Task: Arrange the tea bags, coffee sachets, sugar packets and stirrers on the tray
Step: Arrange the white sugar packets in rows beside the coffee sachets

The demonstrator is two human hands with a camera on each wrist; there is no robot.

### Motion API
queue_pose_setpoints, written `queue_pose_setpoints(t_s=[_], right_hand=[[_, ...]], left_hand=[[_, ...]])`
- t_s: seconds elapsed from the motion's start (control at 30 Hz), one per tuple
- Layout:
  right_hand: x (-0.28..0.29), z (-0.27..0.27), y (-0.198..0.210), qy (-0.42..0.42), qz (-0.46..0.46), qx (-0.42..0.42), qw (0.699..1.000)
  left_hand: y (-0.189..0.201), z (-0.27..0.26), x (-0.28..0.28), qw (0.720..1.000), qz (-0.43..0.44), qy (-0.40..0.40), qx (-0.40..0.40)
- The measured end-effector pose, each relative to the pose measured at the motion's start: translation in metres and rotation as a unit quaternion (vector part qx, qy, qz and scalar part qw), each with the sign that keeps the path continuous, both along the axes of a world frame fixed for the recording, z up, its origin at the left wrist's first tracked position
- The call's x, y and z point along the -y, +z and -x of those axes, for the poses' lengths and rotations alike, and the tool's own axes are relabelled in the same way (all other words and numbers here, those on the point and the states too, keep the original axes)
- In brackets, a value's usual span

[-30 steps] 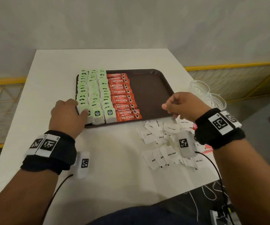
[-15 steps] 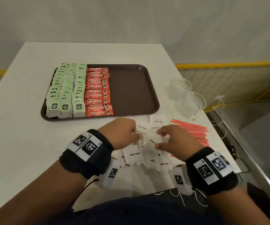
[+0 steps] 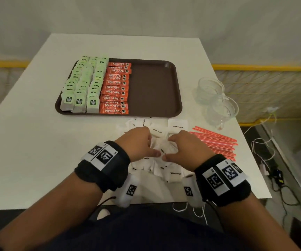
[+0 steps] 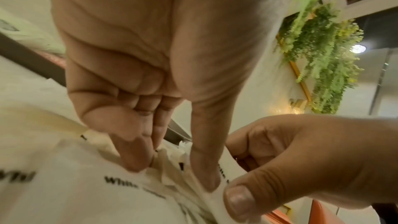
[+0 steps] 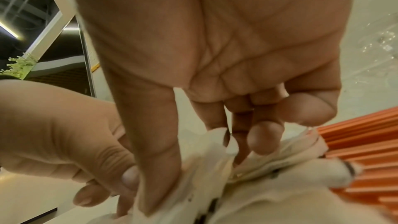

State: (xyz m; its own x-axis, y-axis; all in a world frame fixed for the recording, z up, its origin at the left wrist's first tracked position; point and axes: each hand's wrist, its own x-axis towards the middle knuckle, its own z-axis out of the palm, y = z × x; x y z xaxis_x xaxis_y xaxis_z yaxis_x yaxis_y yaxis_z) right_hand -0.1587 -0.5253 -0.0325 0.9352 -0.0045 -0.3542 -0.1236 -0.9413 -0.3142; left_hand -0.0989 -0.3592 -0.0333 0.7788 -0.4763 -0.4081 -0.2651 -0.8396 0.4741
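White sugar packets (image 3: 177,126) lie in a loose heap on the table in front of the brown tray (image 3: 155,87). My left hand (image 3: 138,144) and right hand (image 3: 182,144) meet over the heap and both grip a bunch of sugar packets (image 3: 163,148) between thumb and curled fingers. The left wrist view shows the left hand (image 4: 172,168) pinching packets (image 4: 120,185), and the right wrist view shows the right hand (image 5: 193,168) doing the same with its packets (image 5: 204,176). Green tea bags (image 3: 84,84) and orange coffee sachets (image 3: 116,87) fill the tray's left half. Orange stirrers (image 3: 216,142) lie to the right.
Clear plastic cups (image 3: 216,100) lie on their sides near the table's right edge, beyond the stirrers. The tray's right half (image 3: 153,98) is bare. Cables (image 3: 273,160) trail on the floor to the right. The table's near edge is close to my wrists.
My left hand left the tea bags on the tray and my right hand left the tray's front edge. Both came down onto the sugar heap and closed together on a bunch of packets.
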Motion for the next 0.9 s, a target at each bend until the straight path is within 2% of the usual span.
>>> queue_pose_setpoints(t_s=[0.13,0.37,0.57,0.73,0.83,0.9], right_hand=[[-0.001,0.002,-0.001,-0.007,-0.02,0.007,1.0],[-0.007,0.009,0.0,-0.014,-0.043,0.042,0.998],[-0.003,0.019,0.004,-0.017,-0.099,0.073,0.992],[0.0,0.018,0.01,-0.024,-0.163,0.098,0.982],[-0.001,0.012,0.019,-0.021,-0.232,0.109,0.966],[-0.003,0.004,0.03,-0.006,-0.272,0.127,0.954]], left_hand=[[-0.002,0.005,-0.003,0.999,0.03,0.025,-0.02],[-0.007,0.016,-0.003,0.997,0.064,0.03,0.02],[-0.004,0.024,-0.006,0.989,0.136,0.048,0.039],[0.008,0.023,-0.011,0.985,0.163,0.023,0.043],[0.016,0.019,-0.02,0.979,0.202,0.021,0.001],[0.024,0.015,-0.023,0.95,0.293,0.065,-0.089]])
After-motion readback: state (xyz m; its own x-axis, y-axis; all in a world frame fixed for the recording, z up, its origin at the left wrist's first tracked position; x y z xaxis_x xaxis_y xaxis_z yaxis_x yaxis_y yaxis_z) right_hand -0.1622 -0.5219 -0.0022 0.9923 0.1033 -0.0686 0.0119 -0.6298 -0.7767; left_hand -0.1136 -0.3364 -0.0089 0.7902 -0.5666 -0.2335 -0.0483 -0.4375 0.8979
